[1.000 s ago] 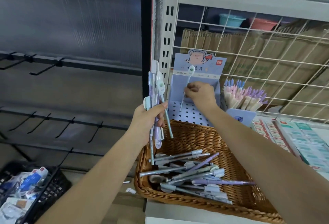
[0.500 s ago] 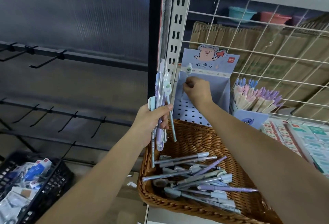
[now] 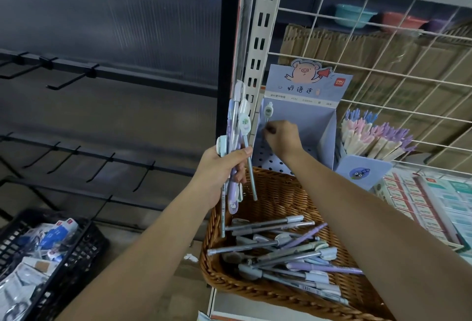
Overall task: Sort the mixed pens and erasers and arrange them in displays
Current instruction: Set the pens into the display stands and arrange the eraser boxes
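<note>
My left hand [image 3: 222,170] grips a bunch of pens [image 3: 237,142], held upright beside the shelf post. My right hand [image 3: 282,138] reaches into the pale blue pig display box [image 3: 306,106] and pinches a single pen [image 3: 268,112] standing at the box's left side, its capped top above my fingers. Below my arms a wicker basket [image 3: 275,193] holds several loose pens [image 3: 286,251] in grey, blue and purple.
A second holder of pastel pens [image 3: 375,139] stands right of the display box. Boxed stationery [image 3: 439,208] lies on the shelf at right. A wire grid [image 3: 383,70] backs the shelf. A black crate [image 3: 51,251] of packets sits on the floor at left, under empty hook rails.
My right hand has moved the single pen to the left side of the display box and lowered it. The view has shifted closer. My left hand keeps its bunch.
</note>
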